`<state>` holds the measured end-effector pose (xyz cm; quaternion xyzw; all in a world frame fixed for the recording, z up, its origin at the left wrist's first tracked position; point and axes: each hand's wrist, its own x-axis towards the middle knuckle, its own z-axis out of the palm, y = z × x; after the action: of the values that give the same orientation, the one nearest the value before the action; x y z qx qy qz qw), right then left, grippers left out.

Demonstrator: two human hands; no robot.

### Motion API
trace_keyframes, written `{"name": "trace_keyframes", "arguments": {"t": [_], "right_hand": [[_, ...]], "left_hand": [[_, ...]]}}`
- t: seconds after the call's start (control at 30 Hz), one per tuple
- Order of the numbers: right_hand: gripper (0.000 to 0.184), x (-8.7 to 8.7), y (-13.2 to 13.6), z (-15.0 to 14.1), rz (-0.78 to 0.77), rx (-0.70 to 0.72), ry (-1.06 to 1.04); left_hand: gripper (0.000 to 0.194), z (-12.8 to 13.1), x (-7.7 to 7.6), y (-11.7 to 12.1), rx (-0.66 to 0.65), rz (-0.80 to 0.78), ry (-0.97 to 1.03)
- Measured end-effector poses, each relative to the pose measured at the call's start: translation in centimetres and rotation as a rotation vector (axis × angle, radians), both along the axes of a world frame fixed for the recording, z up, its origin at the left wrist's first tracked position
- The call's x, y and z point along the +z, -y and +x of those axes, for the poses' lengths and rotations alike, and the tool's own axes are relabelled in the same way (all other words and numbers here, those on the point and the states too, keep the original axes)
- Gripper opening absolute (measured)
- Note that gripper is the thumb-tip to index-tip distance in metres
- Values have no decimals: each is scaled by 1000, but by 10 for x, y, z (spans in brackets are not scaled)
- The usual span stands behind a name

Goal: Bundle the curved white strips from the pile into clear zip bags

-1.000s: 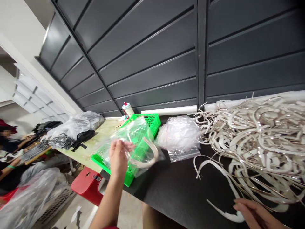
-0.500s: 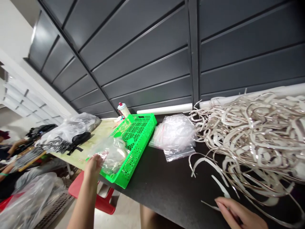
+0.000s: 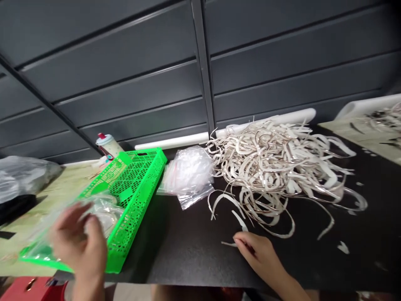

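My left hand hovers over the near end of a green plastic basket, blurred by motion, its fingers spread just off a filled clear bag lying in the basket. My right hand rests on the black tabletop, fingers curled onto a thin curved white strip. Beyond it lies a big tangled pile of curved white strips.
A stack of clear zip bags lies between basket and pile. A white bottle with a red cap stands behind the basket. Dark slatted wall behind. A grey plastic bag lies on the left wooden table; a red stool stands below.
My left hand has put the bagged strip down in the green basket and drawn back from it. My right hand has slid onto a loose strip. The view has swung right.
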<state>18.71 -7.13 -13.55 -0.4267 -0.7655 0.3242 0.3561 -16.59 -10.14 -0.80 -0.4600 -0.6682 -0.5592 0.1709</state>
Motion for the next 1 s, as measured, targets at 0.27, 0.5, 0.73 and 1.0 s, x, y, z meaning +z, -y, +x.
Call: {"name": "trace_keyframes", "arguments": {"t": [0.27, 0.5, 0.73, 1.0], "right_hand": [[22, -1, -3, 0, 58, -38, -11], [16, -1, -2, -4, 174, -16, 88], [44, 2, -14, 19, 422, -165, 490], [71, 17, -105, 42, 507, -291, 916]], "left_hand": [[37, 127, -71, -73, -650, -856, -231], [51, 171, -98, -103, -651, -1066, -247], [37, 170, -117, -97, -790, -888, -85], [30, 169, -118, -99, -830, -839, 2]]}}
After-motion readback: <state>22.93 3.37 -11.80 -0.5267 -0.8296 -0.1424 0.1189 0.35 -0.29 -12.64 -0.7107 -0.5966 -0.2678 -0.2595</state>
